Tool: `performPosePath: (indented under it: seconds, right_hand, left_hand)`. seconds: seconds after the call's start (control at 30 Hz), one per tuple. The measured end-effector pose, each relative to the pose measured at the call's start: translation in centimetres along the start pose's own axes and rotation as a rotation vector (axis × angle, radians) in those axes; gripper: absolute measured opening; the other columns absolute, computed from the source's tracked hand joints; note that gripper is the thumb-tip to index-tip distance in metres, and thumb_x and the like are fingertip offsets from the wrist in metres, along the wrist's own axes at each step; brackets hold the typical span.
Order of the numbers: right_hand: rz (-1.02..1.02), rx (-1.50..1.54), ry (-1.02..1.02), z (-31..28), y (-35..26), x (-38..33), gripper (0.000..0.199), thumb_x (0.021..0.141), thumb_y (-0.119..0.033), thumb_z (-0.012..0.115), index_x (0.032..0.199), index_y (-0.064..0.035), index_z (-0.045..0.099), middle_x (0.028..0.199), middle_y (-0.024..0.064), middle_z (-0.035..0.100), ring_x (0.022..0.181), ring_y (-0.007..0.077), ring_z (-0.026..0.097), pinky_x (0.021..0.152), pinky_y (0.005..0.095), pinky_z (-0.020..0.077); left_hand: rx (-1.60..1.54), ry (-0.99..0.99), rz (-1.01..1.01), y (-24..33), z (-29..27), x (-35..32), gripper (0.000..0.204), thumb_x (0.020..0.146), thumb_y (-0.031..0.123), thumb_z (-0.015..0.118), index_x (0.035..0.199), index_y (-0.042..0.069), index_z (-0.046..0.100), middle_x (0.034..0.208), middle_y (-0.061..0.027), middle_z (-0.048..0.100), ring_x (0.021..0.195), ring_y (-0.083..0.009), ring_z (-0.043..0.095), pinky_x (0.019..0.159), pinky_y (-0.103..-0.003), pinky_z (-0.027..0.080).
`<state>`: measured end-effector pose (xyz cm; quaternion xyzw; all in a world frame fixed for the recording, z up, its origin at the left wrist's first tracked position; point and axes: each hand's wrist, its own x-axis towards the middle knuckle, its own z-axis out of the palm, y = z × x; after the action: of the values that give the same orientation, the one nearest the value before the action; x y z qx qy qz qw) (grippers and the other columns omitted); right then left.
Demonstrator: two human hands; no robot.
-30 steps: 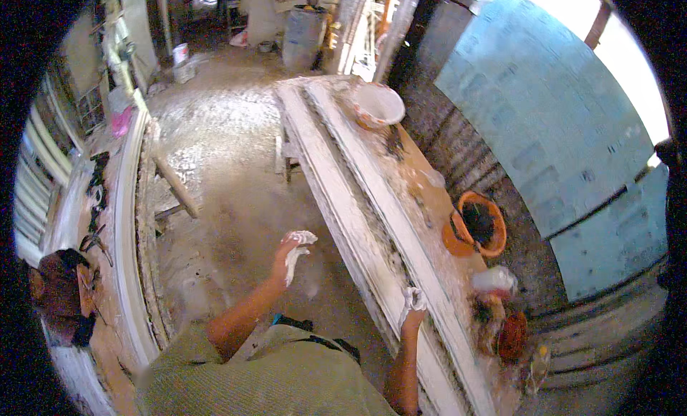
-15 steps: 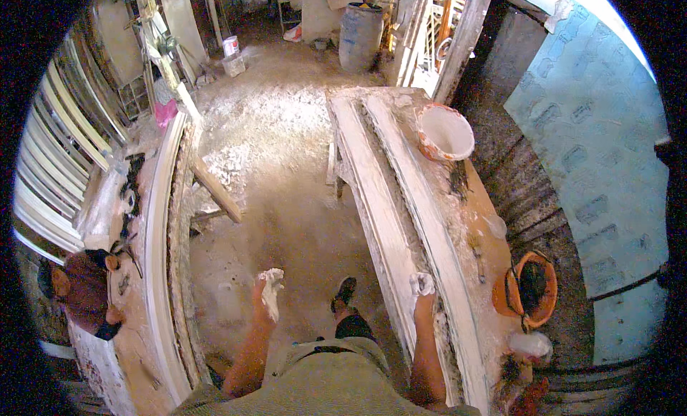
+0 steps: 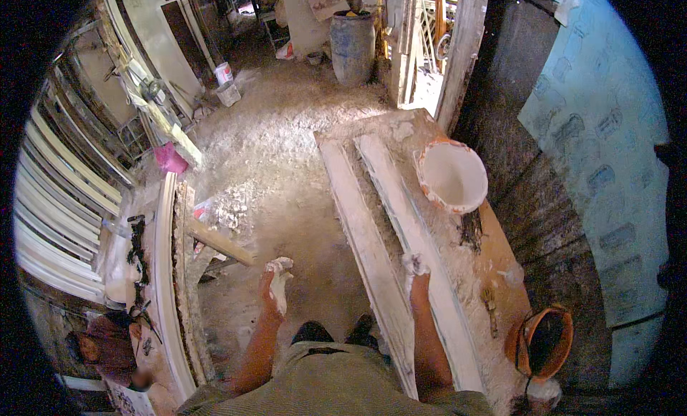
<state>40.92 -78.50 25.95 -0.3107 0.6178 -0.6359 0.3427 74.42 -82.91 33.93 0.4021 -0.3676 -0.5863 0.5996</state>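
On the right desk (image 3: 502, 240), two plaster strips (image 3: 398, 194) lie side by side. To the right of them there is a bucket (image 3: 469, 174) at the far end, another bucket (image 3: 519, 346) nearer, and a brush (image 3: 489, 300) between both buckets. The right hand (image 3: 415, 265) is at the gap between the strips. The left hand (image 3: 278, 280) is over the floor (image 3: 304, 230), between this desk and the left desk (image 3: 154, 337). A drum (image 3: 352, 52) stands beyond the right desk.
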Motion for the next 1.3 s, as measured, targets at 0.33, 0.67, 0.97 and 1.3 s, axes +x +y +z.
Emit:
performPosePath:
  seconds: [0.33, 0.67, 0.97, 1.3]
  right_hand:
    - [-0.068, -0.255, -0.097, 12.2, -4.6, 16.0, 0.025, 0.088, -0.026, 0.06, 0.095, -0.0022, 0.058, 0.084, 0.0033, 0.06, 0.08, 0.0148, 0.055, 0.073, 0.0293, 0.0438]
    - [-0.034, -1.751, 0.023, 18.5, 2.9, 50.5, 0.018, 0.08, -0.018, 0.056, 0.082, -0.0083, 0.07, 0.086, 0.014, 0.068, 0.082, 0.028, 0.066, 0.064, 0.04, 0.0511]
    - [-0.144, -1.664, 0.315, 15.2, 15.6, 60.0, 0.024, 0.076, -0.021, 0.055, 0.071, -0.0031, 0.069, 0.073, 0.0146, 0.066, 0.075, 0.0328, 0.063, 0.067, 0.0457, 0.0492]
    - [-0.184, -1.71, 0.311, 11.9, 16.2, 61.4, 0.018, 0.069, -0.023, 0.06, 0.059, -0.0083, 0.066, 0.062, 0.0102, 0.062, 0.06, 0.0288, 0.058, 0.06, 0.0446, 0.0452]
  left_hand:
    - [-0.059, -0.055, -0.088, -2.0, 0.9, 15.5, 0.036, 0.086, 0.039, 0.052, 0.107, 0.01, 0.058, 0.111, -0.0063, 0.059, 0.106, -0.0206, 0.053, 0.086, -0.036, 0.038]
    - [-0.199, 0.016, -0.319, -5.4, 0.7, 42.0, 0.037, 0.089, 0.034, 0.05, 0.112, 0.007, 0.057, 0.113, -0.0077, 0.059, 0.111, -0.0221, 0.051, 0.093, -0.036, 0.039]
    - [-0.064, 0.046, -0.34, -3.8, -3.3, 54.8, 0.048, 0.086, 0.043, 0.054, 0.122, 0.011, 0.052, 0.121, -0.0076, 0.055, 0.117, -0.0245, 0.048, 0.094, -0.041, 0.038]
    - [-0.294, -0.083, -0.387, -6.1, 3.6, 58.0, 0.032, 0.09, 0.031, 0.048, 0.113, 0.009, 0.054, 0.116, -0.0069, 0.056, 0.111, -0.0243, 0.051, 0.095, -0.038, 0.039]
